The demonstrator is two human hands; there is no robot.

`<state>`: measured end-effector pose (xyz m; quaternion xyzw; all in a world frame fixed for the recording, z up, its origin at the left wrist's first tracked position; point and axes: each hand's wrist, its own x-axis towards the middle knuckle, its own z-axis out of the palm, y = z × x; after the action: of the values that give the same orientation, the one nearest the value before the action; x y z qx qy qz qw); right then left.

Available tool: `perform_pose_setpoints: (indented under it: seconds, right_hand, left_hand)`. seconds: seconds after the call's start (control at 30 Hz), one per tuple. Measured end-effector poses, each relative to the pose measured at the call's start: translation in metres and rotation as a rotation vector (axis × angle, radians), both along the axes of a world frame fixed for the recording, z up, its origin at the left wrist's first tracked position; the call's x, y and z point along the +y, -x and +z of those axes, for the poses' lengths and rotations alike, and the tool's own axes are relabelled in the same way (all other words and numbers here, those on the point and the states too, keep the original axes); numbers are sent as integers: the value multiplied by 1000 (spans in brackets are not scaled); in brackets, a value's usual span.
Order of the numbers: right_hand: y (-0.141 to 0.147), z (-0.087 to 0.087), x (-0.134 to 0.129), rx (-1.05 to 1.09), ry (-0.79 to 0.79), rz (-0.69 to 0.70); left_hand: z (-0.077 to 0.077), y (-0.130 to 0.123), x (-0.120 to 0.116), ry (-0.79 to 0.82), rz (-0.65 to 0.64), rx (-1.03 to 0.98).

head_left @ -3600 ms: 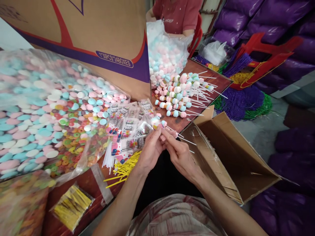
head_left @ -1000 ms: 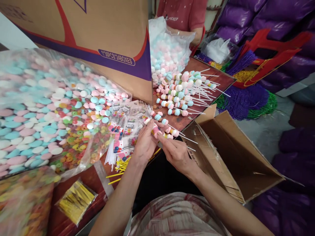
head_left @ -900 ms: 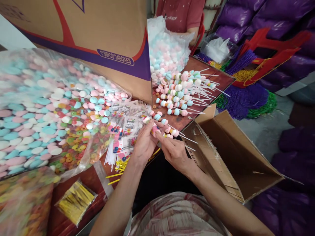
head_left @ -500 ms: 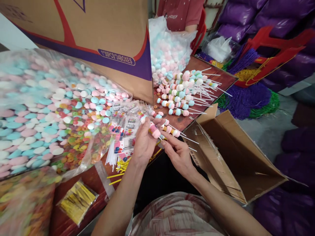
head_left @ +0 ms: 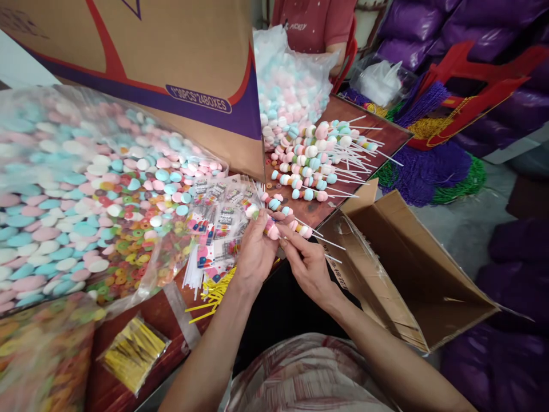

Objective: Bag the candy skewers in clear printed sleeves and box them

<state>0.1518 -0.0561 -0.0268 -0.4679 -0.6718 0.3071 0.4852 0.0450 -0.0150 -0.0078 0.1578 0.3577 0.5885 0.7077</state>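
By "1*30PCS*24BOXES" carton, skewer in left hand

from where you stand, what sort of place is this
Likely a small sweet-packing workshop: heaped pink, white and blue sweets, a pile of sweet skewers on the table, and purple bags stacked farther back.

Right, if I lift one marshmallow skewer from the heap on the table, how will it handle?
The marshmallow skewers are likely light and squashable: puffy candies on thin sticks. The bare white sticks look straight, so probably stiff enough to lift by. Rounded sides suggest one could roll, and neighbours may shift, being piled together.
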Motion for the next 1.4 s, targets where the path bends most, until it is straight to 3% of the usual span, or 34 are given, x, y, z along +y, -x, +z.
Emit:
perform_pose_setpoints:
  seconds: [0.1,0.27,0.4,0.53,0.67,0.83,0.93,1.03,1.13,1.4]
  right_hand:
    - [3,-3,-4,6,-65,-64]
    - [3,-11,-9,-177,-241,-169]
    - [7,-12,-2,-294,-276,-207]
    - [13,-5,3,-212,-131,-223]
    - [9,4,1,119,158,-146]
    - [0,11,2,421,453,-1]
    - [-5,11,6,481,552,106]
    - [-10,12,7,262,486,123]
    - [-12,16,5,2,375,21]
    - [-2,21,4,-390,205,-181]
  left_hand:
    - [0,1,1,30,-9,-30]
    - [2,-1,-1,25,5,-43]
    - [1,-7,-6,-19,-44,-30]
    - [-3,-5,-10,-5,-82,-18]
    - [2,5,-7,-15,-203,-38]
    - [8,13,8,-2,-75,-36]
    - [7,15,12,28,-78,-47]
    - [4,14,10,51,-27,-26]
    - [2,12,6,48,33,8]
    - [1,3,1,-15,-10,44]
